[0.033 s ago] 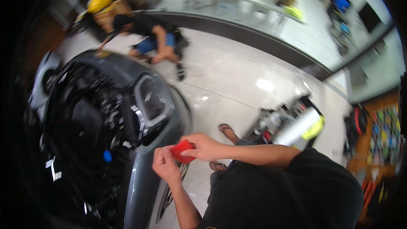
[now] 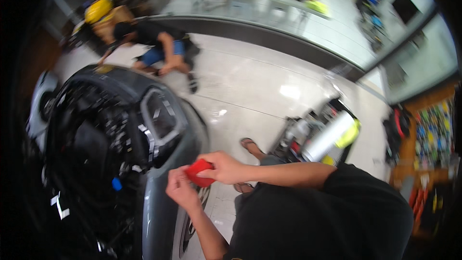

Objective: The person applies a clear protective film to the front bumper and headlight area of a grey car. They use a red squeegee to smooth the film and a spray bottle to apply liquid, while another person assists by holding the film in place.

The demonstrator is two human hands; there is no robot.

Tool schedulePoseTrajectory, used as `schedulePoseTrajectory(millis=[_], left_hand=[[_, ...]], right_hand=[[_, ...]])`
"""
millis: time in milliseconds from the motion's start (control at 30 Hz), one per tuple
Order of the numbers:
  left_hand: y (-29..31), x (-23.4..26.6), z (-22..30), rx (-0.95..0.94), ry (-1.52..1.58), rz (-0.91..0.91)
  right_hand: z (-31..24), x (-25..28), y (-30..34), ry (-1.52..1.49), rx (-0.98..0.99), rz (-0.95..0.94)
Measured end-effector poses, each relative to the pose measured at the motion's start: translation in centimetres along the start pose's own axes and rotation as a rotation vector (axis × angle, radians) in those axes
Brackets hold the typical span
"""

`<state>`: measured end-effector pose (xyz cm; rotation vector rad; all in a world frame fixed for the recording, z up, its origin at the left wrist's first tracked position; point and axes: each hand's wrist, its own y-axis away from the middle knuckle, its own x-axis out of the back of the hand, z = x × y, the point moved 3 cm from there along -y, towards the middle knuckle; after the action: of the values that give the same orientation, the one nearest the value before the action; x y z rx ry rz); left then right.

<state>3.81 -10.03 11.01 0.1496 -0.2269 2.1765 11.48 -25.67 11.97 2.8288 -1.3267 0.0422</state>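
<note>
Both my hands are together over the front fender of a grey car (image 2: pixel 187 120). My right hand (image 2: pixel 224 167) grips a flat, hand-sized red piece (image 2: pixel 199 172), thumb across its face. It is blurred, and I cannot tell its exact kind. At its left edge, the closed fingers of my left hand (image 2: pixel 181 186) pinch it. The headlight (image 2: pixel 160 113) lies just beyond my hands. To their left is the uncovered engine bay (image 2: pixel 91 139), with a blue cap (image 2: pixel 116 184) in it.
A co-worker (image 2: pixel 156 43) crouches at the car's front, one arm reaching to it. On my right stands a cart (image 2: pixel 288 139) with bottles and a white roll (image 2: pixel 327 136). A low dark wall (image 2: pixel 255 36) runs behind. Items hang on a wooden wall panel (image 2: pixel 433 135) at far right.
The whole view has shifted slightly, so the car, co-worker and cart sit farther left. My hands keep the same hold on the red piece.
</note>
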Motion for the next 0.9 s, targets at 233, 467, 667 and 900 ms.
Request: schedulePoseTrajectory(millis=[233, 467, 667, 900], left_hand=[[6.7, -3.3, 2.7, 0.047, 0.172, -0.186], [13.6, -6.6, -5.6, -0.034, -0.431, -0.949], [14.3, -1.0, -21.1, 0.302, -0.625, -1.074], [16.6, 2.3, -16.9, 0.376, -1.17, -0.999]], right_hand=[[-4.1, -0.1, 8.7, -0.087, -0.016, 0.465], [-0.6, 13.1, 20.9, 0.298, -0.079, 1.047], [10.6, 23.4, 38.0, 0.644, -0.781, 1.292], [22.1, 29.5, 46.9, 0.481, -1.033, 1.51]])
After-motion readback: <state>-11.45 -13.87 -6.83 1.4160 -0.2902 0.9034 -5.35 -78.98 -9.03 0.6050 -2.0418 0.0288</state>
